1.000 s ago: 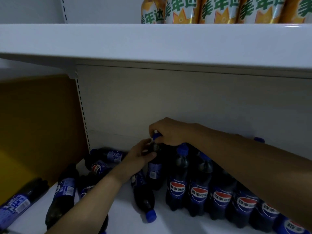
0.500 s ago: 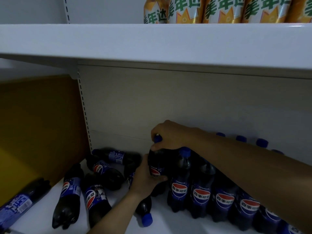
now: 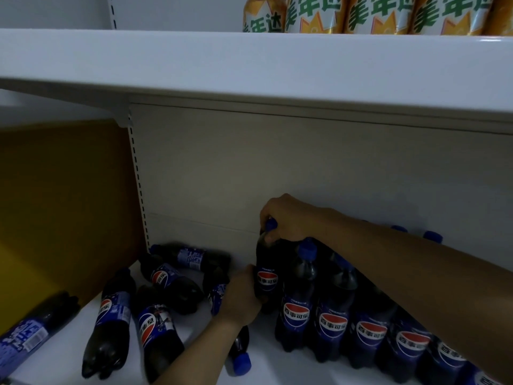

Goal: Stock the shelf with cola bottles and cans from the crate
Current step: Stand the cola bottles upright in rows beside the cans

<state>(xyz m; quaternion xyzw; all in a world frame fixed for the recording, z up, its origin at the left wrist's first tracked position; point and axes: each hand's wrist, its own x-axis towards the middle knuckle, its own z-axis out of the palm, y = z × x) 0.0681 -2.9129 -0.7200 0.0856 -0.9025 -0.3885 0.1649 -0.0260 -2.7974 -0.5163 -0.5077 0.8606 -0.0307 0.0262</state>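
Spanning the view, the white upper shelf (image 3: 249, 68) carries a row of orange-labelled bottles (image 3: 361, 15) along its top. Beneath it, the lower shelf (image 3: 61, 357) bears an upright row of cola bottles (image 3: 369, 333) at right, labels facing outward, and several loose cola bottles (image 3: 111, 320) lying on their sides at left, near the yellow side panel (image 3: 61, 204). The held cola bottle (image 3: 266, 279) stands upright at the left end of the row, just beside its neighbour. The right hand (image 3: 288, 218) curls its fingers round the blue cap and neck; the left hand (image 3: 241, 295) wraps the lower body of the same bottle.
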